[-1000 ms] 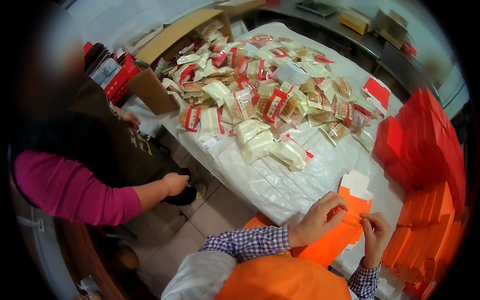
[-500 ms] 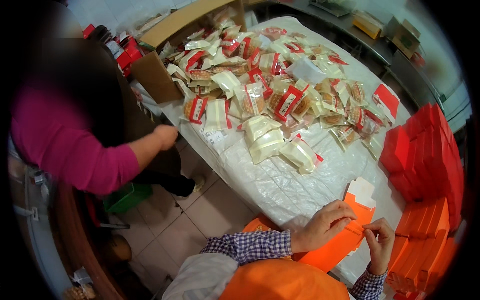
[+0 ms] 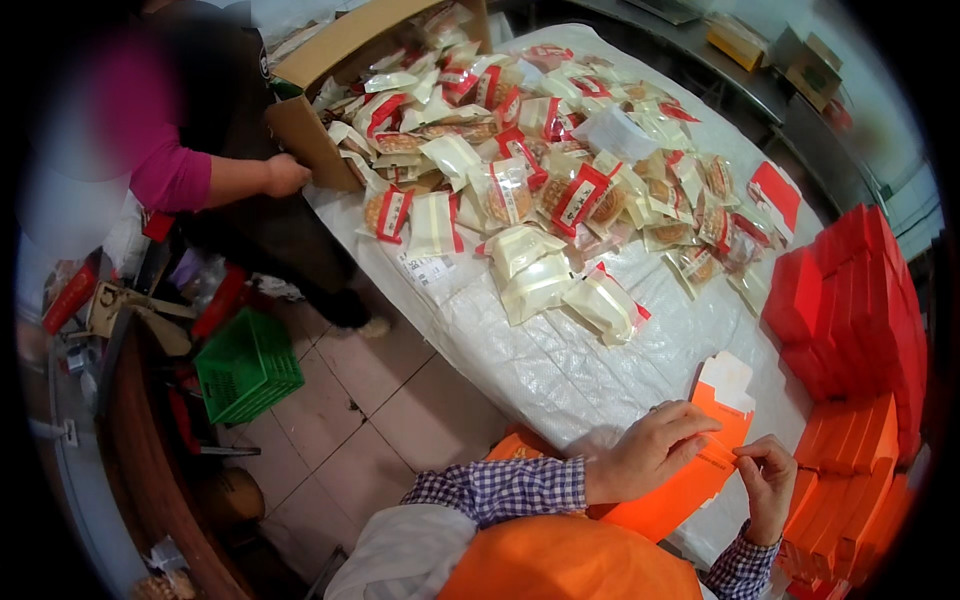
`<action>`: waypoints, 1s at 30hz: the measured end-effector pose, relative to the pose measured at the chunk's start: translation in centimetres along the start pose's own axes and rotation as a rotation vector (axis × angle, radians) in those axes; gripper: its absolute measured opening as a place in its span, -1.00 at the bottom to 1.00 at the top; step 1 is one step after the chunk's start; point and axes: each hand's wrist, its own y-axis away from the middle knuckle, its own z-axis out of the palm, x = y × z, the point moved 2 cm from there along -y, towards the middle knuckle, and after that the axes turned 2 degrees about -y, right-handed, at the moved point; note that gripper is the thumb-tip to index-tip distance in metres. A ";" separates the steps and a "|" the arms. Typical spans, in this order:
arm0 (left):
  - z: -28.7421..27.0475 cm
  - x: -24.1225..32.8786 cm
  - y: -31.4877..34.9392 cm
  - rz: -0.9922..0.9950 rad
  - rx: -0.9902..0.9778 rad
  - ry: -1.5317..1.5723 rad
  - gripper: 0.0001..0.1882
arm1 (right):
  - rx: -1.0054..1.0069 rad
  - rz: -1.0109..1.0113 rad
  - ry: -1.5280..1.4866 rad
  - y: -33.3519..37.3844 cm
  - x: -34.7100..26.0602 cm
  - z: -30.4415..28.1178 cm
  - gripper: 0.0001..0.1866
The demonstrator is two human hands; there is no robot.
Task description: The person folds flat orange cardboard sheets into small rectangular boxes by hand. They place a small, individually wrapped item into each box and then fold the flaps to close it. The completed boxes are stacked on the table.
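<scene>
An orange folding carton [image 3: 668,497], partly flattened with pale end flaps, lies at the table's near edge in front of me. My left hand [image 3: 650,455] comes across it from the left, fingers bent and closed on its upper part. At the carton's right edge my right hand [image 3: 768,485] pinches it between thumb and fingertips. Both hands are close together, and the left one hides part of the carton. Beyond them, a large heap of wrapped round pastries [image 3: 505,193] in clear, cream and red packets spreads over the white-covered table [image 3: 480,345].
Stacked red boxes [image 3: 850,305] and orange boxes [image 3: 845,480] stand close on my right. An open brown cardboard box [image 3: 318,150] holds packets at the far left. A co-worker [image 3: 235,175] stands there, beside a green crate [image 3: 248,368] on the tiled floor [image 3: 365,425].
The co-worker has moved away toward the far left, the arm now near the brown box, and more of the green crate shows. My hands and the carton have barely shifted.
</scene>
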 end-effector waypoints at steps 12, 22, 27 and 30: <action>0.4 0.4 0.3 0.018 0.016 -0.121 -0.74 | 0.116 -0.078 0.148 1.1 -0.3 1.2 -0.90; 2.1 1.9 1.0 0.063 0.077 -0.070 -0.72 | 0.136 -0.154 0.117 3.4 1.1 -0.3 -0.92; 3.0 2.5 1.1 0.056 -0.019 -0.138 -0.75 | 0.163 -0.296 0.358 4.7 0.0 -0.9 -0.87; 3.6 2.5 1.2 0.086 0.007 -0.153 -0.77 | 0.292 -0.438 0.447 5.6 -0.3 0.1 -0.86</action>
